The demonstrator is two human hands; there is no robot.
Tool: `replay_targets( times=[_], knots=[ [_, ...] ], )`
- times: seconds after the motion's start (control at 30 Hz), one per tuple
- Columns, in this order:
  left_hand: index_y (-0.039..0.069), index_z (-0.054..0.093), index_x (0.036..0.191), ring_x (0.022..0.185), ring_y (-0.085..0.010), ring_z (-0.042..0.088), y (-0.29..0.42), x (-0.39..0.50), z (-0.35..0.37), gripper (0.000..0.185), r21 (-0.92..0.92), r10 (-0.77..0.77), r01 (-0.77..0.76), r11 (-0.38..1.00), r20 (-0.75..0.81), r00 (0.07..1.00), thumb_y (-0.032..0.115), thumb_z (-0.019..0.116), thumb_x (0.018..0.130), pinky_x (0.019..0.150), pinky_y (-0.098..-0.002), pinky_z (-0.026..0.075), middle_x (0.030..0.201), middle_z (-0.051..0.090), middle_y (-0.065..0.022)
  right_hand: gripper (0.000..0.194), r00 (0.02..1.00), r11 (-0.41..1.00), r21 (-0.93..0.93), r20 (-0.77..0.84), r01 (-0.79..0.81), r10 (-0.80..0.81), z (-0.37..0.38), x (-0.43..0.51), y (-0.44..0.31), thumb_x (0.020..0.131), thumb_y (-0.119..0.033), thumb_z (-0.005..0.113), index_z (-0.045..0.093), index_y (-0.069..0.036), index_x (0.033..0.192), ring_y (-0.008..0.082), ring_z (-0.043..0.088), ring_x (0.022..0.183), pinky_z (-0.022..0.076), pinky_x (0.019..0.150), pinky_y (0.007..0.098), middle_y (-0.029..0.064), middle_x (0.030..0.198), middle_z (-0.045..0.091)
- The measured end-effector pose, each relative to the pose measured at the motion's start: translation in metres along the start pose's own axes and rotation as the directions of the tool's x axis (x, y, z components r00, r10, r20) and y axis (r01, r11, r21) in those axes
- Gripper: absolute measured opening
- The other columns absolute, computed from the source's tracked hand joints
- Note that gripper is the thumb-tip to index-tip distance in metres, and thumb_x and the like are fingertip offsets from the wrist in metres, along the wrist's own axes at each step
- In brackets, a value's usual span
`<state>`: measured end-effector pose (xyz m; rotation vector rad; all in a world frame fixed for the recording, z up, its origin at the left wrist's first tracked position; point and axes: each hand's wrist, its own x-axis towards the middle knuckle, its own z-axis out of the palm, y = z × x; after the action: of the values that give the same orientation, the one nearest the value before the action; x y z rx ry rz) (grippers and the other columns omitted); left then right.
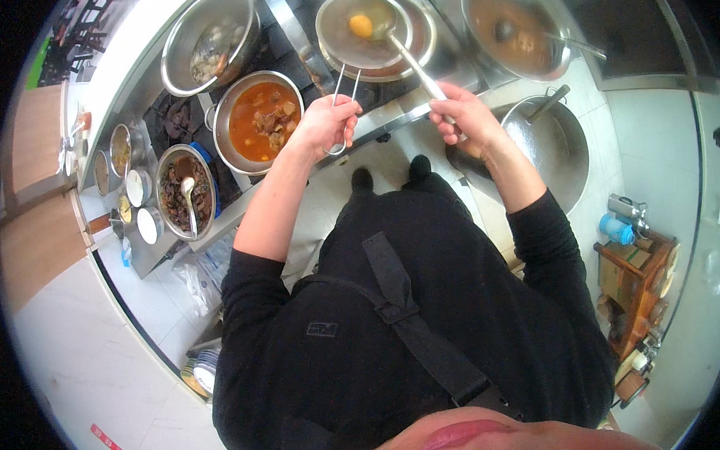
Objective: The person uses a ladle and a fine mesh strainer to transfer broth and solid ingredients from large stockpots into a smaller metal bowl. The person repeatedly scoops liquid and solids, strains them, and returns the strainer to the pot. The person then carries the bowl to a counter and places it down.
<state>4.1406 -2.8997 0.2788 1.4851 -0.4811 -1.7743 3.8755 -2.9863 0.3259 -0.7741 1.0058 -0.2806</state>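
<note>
My left hand [332, 122] grips the looped wire handle of a round metal strainer [345, 47]. The strainer is over a wide metal pot [422, 35] on the stove, whose rim shows behind it. In my right hand [463, 117] is a long-handled metal ladle [417, 68], slanting up and left into the strainer. A round yellow piece [361, 26], resembling an egg yolk, lies near the ladle's head. Whether it sits in the ladle or in the strainer, I cannot tell.
Left of my hands stand a pan of red-brown stew [261, 124], a deep pot [178, 53] and a bowl of dark food [186, 192] with a spoon. A pan of brown liquid [510, 26] is at upper right. Below it sits a large wok [557, 152]. The stove's metal edge [386, 126] runs before me.
</note>
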Motion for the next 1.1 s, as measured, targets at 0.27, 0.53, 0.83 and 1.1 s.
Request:
replay_targets(
  times=[0.27,0.53,0.83,1.1],
  knots=[
    [0.005,0.058,0.092,0.052,-0.0101,0.054,-0.004,-0.007,-0.002,0.009,-0.064,0.018,-0.022,0.998,-0.057,0.998,0.013,0.060,0.095,0.048,-0.0271,0.050,0.067,0.057,-0.0002,0.037,0.997,0.989,0.145,0.054,0.038,-0.046,-0.008,-0.003,0.000,0.094,-0.008,0.056,0.053,-0.008,0.131,0.0033,0.044,0.051,0.0326,0.040,0.0165,-0.0017,0.075,0.054],
    [0.005,0.057,0.091,0.052,-0.0120,0.054,-0.002,-0.020,0.001,0.008,-0.037,0.028,-0.036,0.999,-0.197,0.980,0.011,0.059,0.095,0.048,-0.0281,0.049,0.067,0.057,-0.0016,0.037,1.000,0.973,0.229,-0.022,0.026,-0.021,-0.035,0.011,0.013,0.092,-0.005,0.057,0.054,-0.009,0.128,0.0043,0.045,0.053,0.0340,0.040,0.0167,-0.0005,0.074,0.052],
    [0.004,0.056,0.093,0.050,-0.0117,0.053,-0.009,-0.021,-0.005,0.011,-0.084,0.032,-0.050,0.995,-0.208,0.978,0.014,0.060,0.097,0.046,-0.0269,0.048,0.067,0.056,-0.0019,0.041,0.966,0.985,-0.120,-0.213,0.124,-0.147,-0.044,0.043,0.055,0.091,-0.008,0.057,0.054,-0.009,0.132,0.0123,0.054,0.058,0.0444,0.047,0.0255,0.0050,0.081,0.059],
    [0.005,0.057,0.093,0.050,-0.0113,0.053,-0.013,-0.018,-0.008,0.011,-0.080,0.041,-0.055,0.995,-0.164,0.986,0.015,0.061,0.096,0.046,-0.0275,0.049,0.067,0.057,-0.0013,0.056,0.765,0.499,-0.843,-0.183,0.200,-0.617,-0.041,0.033,0.062,0.089,-0.013,0.053,0.045,-0.011,0.144,0.0415,0.057,0.120,0.0458,0.102,0.0454,0.0239,0.130,0.059]
  ],
)
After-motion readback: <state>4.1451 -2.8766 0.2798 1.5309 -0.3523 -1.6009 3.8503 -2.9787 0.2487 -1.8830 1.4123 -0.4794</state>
